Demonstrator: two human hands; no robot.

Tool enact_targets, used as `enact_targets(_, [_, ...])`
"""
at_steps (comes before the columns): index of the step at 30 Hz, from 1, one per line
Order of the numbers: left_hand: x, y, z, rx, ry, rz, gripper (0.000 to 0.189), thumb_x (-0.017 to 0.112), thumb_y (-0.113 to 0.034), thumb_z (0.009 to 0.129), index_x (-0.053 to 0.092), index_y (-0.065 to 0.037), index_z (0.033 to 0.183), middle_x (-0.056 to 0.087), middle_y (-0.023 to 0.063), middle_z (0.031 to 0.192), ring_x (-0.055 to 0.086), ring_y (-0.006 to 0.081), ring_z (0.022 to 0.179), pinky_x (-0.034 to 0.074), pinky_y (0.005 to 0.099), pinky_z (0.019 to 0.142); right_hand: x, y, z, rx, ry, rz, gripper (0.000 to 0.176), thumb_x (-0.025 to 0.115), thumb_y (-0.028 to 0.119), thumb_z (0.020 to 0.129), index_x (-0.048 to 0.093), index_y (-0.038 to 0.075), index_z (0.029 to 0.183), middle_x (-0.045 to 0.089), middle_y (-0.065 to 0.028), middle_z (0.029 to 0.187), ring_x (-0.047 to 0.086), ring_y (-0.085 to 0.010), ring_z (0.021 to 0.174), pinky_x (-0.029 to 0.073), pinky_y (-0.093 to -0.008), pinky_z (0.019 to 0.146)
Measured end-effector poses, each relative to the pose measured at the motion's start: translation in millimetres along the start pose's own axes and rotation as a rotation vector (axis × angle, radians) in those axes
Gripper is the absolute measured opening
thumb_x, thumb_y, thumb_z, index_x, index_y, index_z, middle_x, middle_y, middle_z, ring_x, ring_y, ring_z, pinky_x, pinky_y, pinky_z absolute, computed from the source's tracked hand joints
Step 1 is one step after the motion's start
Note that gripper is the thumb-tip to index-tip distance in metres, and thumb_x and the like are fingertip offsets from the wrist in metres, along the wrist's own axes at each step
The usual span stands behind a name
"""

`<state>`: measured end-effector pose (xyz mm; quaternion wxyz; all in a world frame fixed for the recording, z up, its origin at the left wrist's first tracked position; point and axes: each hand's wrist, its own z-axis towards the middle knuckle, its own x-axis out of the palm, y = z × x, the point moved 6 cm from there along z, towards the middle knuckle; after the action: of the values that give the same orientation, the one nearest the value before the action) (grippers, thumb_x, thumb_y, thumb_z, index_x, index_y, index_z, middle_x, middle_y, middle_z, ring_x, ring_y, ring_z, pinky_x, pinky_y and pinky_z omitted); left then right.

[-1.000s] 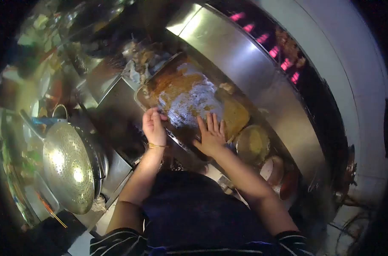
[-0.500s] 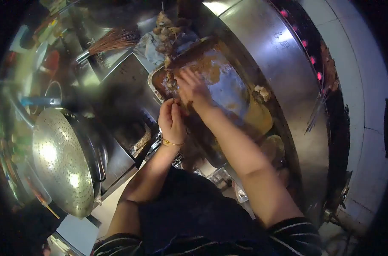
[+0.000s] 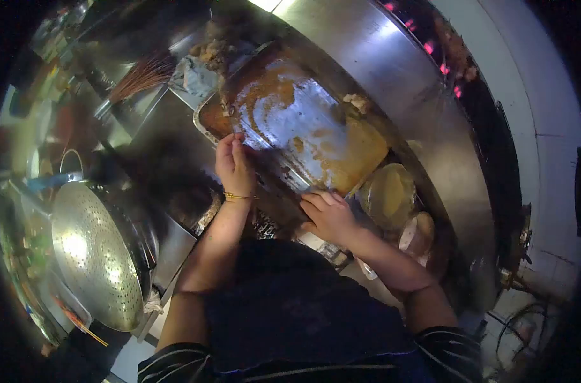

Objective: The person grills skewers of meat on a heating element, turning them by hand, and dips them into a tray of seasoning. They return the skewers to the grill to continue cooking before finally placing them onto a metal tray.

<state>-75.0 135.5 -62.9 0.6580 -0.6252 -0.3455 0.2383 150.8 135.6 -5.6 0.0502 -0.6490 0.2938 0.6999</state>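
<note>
My left hand (image 3: 235, 165), with a gold bracelet at its wrist, pinches the near end of a long skewer (image 3: 225, 96). Brownish food pieces (image 3: 212, 52) sit along the skewer's far part, which points away from me over the left end of a metal tray (image 3: 204, 131). Brown sauce and a pale liquid film cover much of the tray's bottom. Over the tray's near right edge lies my right hand (image 3: 328, 214), its fingers loosely bent and nothing visible in them.
A perforated strainer (image 3: 96, 255) stands at the left. Beyond it lie a bristle brush (image 3: 140, 80) and a grey cloth (image 3: 194, 76). Right of the tray are a bowl of yellowish liquid (image 3: 389, 195) and a smaller container (image 3: 418, 235). A steel surface (image 3: 341, 38) runs behind, with red glowing spots past it.
My right hand has moved from beside the skewer, over the tray, back to the tray's near right edge. The left hand keeps its pinch on the skewer. The whole view has shifted somewhat.
</note>
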Motion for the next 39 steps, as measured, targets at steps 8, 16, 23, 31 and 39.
enact_targets(8, [-7, -18, -66, -0.302, 0.278, 0.022, 0.018, 0.050, -0.016, 0.097, 0.057, -0.001, 0.103, 0.061, 0.0037, 0.078, 0.060, 0.0119, 0.071, 0.046, 0.0241, 0.065, 20, -15, 2, -0.007, -0.134, 0.017, 0.031, 0.063, 0.036, 0.081, 0.057, 0.012, 0.061, 0.057, -0.0042, 0.068, 0.053, -0.0232, 0.066, 0.041, -0.0391, 0.060])
enact_targets(16, [0, 9, -158, -0.992, 0.314, -0.335, 0.014, 0.053, -0.016, 0.095, 0.059, -0.007, 0.103, 0.064, 0.0067, 0.076, 0.056, 0.0103, 0.056, 0.042, 0.0232, 0.048, -20, -66, 44, 1.038, -0.122, 1.519, 0.027, 0.053, 0.037, 0.095, 0.057, 0.012, 0.090, 0.058, 0.0003, 0.077, 0.049, -0.0089, 0.062, 0.038, -0.0259, 0.049])
enact_targets(23, [10, 12, -154, -1.136, 0.388, -0.580, 0.022, 0.057, -0.016, 0.092, 0.058, -0.007, 0.111, 0.068, 0.0098, 0.087, 0.054, 0.0087, 0.052, 0.036, 0.0198, 0.038, -51, -88, 82, 1.004, -0.355, 1.477, 0.023, 0.063, 0.021, 0.088, 0.059, 0.008, 0.107, 0.064, -0.0079, 0.102, 0.059, -0.0173, 0.084, 0.049, -0.0297, 0.065])
enact_targets(31, [13, 1, -154, -1.180, 0.431, -0.554, 0.027, 0.063, -0.016, 0.089, 0.059, -0.007, 0.113, 0.068, 0.0075, 0.095, 0.056, 0.0100, 0.059, 0.036, 0.0200, 0.040, -58, -90, 72, 0.919, -0.143, 1.460, 0.032, 0.059, 0.017, 0.091, 0.056, 0.002, 0.119, 0.064, -0.0107, 0.108, 0.064, -0.0207, 0.093, 0.052, -0.0337, 0.079])
enact_targets(39, [14, 11, -157, -1.250, 0.444, -0.503, 0.025, 0.065, -0.019, 0.088, 0.060, -0.010, 0.111, 0.067, 0.0058, 0.096, 0.056, 0.0105, 0.063, 0.038, 0.0219, 0.044, -61, -74, 56, 1.041, -0.103, 1.397, 0.030, 0.053, 0.014, 0.095, 0.053, 0.001, 0.122, 0.063, -0.0128, 0.106, 0.063, -0.0241, 0.097, 0.053, -0.0396, 0.081])
